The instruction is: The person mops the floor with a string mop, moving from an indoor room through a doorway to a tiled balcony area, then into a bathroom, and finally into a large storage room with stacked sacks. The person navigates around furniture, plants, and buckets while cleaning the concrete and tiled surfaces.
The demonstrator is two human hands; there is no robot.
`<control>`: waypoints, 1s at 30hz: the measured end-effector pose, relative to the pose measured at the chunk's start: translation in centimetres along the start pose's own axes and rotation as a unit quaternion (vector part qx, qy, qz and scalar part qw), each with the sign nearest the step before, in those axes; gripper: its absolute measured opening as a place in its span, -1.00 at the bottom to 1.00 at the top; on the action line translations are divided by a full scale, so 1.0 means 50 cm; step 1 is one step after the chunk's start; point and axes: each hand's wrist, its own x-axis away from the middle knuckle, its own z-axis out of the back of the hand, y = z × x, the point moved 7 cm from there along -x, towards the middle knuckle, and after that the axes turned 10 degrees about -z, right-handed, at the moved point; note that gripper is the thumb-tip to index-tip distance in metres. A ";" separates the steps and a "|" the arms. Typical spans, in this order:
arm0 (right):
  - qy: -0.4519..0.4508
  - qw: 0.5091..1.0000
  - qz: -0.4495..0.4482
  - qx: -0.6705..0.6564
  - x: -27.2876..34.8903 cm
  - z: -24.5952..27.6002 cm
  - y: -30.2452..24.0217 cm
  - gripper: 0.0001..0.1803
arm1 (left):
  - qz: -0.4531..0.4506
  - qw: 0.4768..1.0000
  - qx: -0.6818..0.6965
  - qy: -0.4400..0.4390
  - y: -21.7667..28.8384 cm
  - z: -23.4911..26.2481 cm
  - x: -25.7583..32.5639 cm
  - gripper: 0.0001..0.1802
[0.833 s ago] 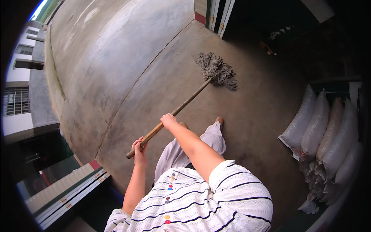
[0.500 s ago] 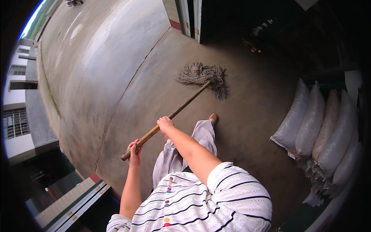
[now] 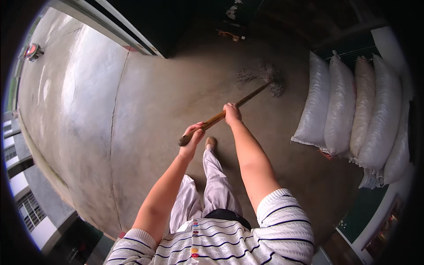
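Note:
Both my hands hold a mop with a long wooden handle [image 3: 252, 94]. Near the handle's butt end, my left hand [image 3: 192, 136] is wrapped round the wood. Farther up the handle, my right hand [image 3: 232, 114] grips it with closed fingers. The handle slants away to the right, and its grey string head [image 3: 264, 75] lies on the concrete floor [image 3: 154, 119], its strands spread out and slightly blurred. One of my shoes [image 3: 211, 142] shows just below the handle.
Several full white sacks [image 3: 340, 106] stand against the wall on the right. A door frame [image 3: 132, 35] rises at the far left of the mop. Small orange and dark objects [image 3: 230, 35] lie in the shadow at the back. Outside, a vehicle [image 3: 33, 52] stands far left.
The mop head has moved to the right and farther inside, toward the sacks, with both hands still on the handle. My view has turned, and one foot has stepped forward.

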 end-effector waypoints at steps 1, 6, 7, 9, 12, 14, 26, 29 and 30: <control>0.033 0.999 -0.009 -0.003 -0.007 0.028 0.066 -0.83 | 0.013 1.000 0.008 -0.022 -0.038 -0.052 -0.016 -0.86; -0.014 0.996 -0.081 0.039 0.050 0.088 0.257 -0.74 | 0.085 0.994 0.050 -0.040 -0.165 -0.178 0.010 -0.85; -0.014 0.995 -0.091 0.041 0.068 0.086 0.262 -0.74 | 0.092 0.994 0.047 -0.041 -0.168 -0.177 0.015 -0.85; -0.008 0.993 -0.115 0.041 0.108 0.077 0.254 -0.75 | 0.097 0.994 0.019 -0.053 -0.149 -0.160 0.030 -0.87; -0.028 0.993 -0.113 0.025 0.182 0.041 0.191 -0.70 | 0.130 0.989 0.007 -0.063 -0.114 -0.090 0.069 -0.86; -0.037 0.993 -0.109 0.027 0.237 -0.004 0.137 -0.72 | 0.143 0.989 -0.009 -0.042 -0.082 -0.028 0.113 -0.87; -0.163 0.986 0.033 -0.010 0.486 -0.235 -0.370 -0.84 | 0.083 0.986 -0.143 -0.006 0.282 0.401 0.351 -0.91; -0.169 0.985 0.031 -0.022 0.527 -0.282 -0.505 -0.76 | 0.062 0.978 -0.198 -0.025 0.390 0.497 0.368 -0.91; -0.158 0.987 0.023 -0.028 0.534 -0.298 -0.541 -0.76 | 0.060 0.973 -0.224 -0.023 0.420 0.531 0.367 -0.91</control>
